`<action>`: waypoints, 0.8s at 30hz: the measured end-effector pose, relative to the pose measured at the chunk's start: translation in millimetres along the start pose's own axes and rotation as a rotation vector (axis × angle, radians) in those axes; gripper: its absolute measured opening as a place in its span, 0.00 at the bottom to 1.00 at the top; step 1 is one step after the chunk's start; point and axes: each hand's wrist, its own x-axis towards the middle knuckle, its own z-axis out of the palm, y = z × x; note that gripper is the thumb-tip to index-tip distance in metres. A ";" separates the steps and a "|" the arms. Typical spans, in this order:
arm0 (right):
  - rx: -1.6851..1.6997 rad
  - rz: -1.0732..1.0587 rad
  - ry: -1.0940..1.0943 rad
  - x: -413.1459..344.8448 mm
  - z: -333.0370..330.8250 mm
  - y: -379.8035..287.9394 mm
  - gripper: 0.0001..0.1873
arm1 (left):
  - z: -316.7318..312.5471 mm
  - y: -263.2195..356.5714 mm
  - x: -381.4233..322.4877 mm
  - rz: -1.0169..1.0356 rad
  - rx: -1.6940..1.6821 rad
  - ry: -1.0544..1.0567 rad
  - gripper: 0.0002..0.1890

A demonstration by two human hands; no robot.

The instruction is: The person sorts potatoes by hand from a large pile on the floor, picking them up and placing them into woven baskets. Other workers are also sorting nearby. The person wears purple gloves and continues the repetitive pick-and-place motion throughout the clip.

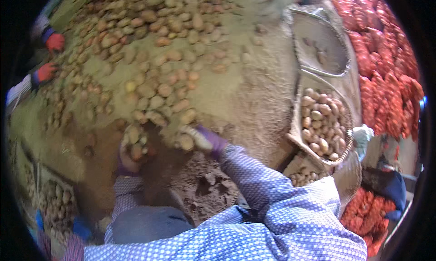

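Before me, a heap of potatoes spreads over dusty ground. My left hand, in a glove with a purple cuff, holds several small potatoes at the near edge of the heap. Over to the right, my right hand, gloved likewise, has its fingers about one round potato. Blur and dirt hide some of the fingertips. Between the hands and my knee lies dark loose soil.
Potatoes fill a woven basket on the right; a second basket behind it holds a few. Red mesh sacks line the far right. Another person's red gloves are at the left; blue gloves flank a potato basket at lower left.
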 end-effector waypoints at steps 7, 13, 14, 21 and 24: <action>-0.317 -0.200 0.137 45.1 4.0 -38.5 0.17 | -16.0 13.4 -24.9 0.261 0.477 0.542 0.22; -1.115 -0.189 0.163 80.2 68.4 -52.5 0.26 | -10.7 -0.8 -26.6 0.221 0.831 0.556 0.23; -1.173 -0.190 0.176 84.3 73.2 -53.2 0.27 | -11.0 -3.5 -24.9 0.227 0.834 0.561 0.22; -0.682 -0.376 -0.075 43.0 -19.4 -34.8 0.30 | -24.6 -4.6 -33.9 0.054 0.457 0.550 0.23; -0.555 -0.075 -0.144 -36.3 -124.0 -18.1 0.29 | -32.8 -2.5 -38.4 0.111 0.314 0.549 0.22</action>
